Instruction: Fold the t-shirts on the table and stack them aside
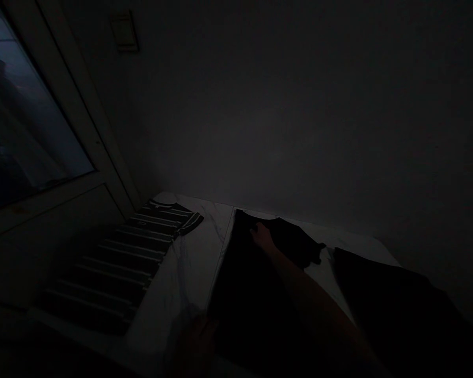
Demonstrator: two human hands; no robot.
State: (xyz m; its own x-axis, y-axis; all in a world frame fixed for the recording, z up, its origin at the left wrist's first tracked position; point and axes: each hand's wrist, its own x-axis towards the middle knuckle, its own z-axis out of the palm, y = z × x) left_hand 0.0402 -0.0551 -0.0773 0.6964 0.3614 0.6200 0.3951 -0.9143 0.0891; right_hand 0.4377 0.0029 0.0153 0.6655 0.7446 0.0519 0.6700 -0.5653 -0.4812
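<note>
Two hands in shot, and honestly the whole room is so dark that most of this is hard to make out.

Right hand (262,236): sits out on the far part of the black garment, looks flat and open, palm down on the cloth, no clear pinch or fist. The forearm runs back to the near right corner.

Left hand (195,346): barely visible, just a dim shape at the near edge of the frame, right beside the near left edge of the garment. Can't tell if it's open, clenched or holding anything.

Black garment (252,294): lies flat in the middle of the tabletop, under the right hand, with a sleeve-like bit poking out on the far right. Too dark to see folds or seams, and its near end fades out.

Striped T-shirt (122,262): dark with pale stripes, spread flat to the left, collar and sleeve at the far end, near end lost in shadow.

White marble-look tabletop (185,262): shows as a strip between the two garments and along the far edge.

Dark cloth (386,299): big shape at right, cut off by the frame. Can't really tell what it is.

Window (31,115): framed glass at far left, dim blue.

Wall plate (124,31): small, high on the wall.
</note>
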